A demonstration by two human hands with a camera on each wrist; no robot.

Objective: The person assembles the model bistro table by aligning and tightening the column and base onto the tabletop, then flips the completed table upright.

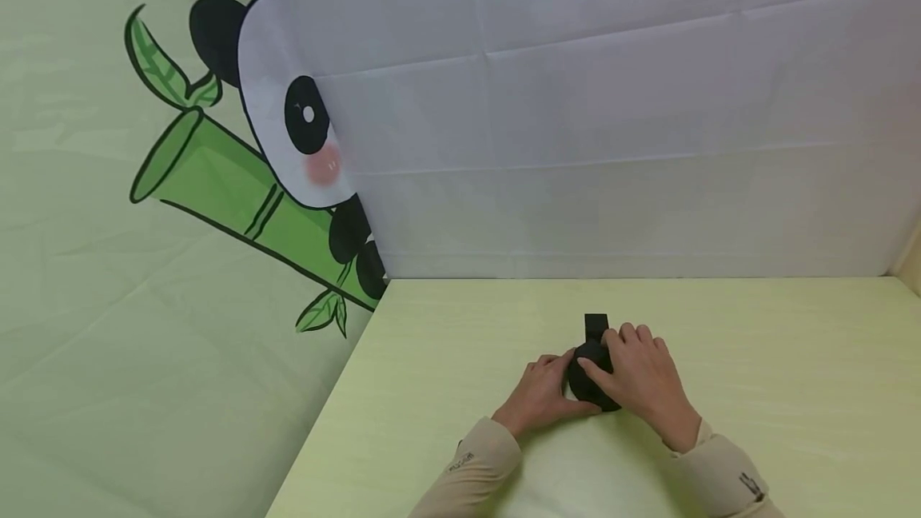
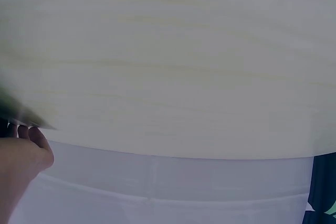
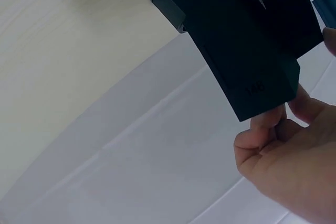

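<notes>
A black object with a rounded body (image 1: 584,388) and a square block (image 1: 596,327) at its far end is between both hands on the table; its kind cannot be told. My left hand (image 1: 538,395) holds the body from the left, thumb along the near side. From the right, my right hand (image 1: 643,370) grips it, thumb across the top. In the right wrist view the object (image 3: 231,45) looks angular and dark, with small raised marks, and curled fingers (image 3: 257,135) lie by its end. The left wrist view catches the left hand (image 2: 23,158) at its edge.
The pale yellow table (image 1: 446,342) extends around the hands. Behind it hangs a creased white cloth (image 1: 612,102). A green wall covering with a panda and bamboo print (image 1: 230,174) is at the left.
</notes>
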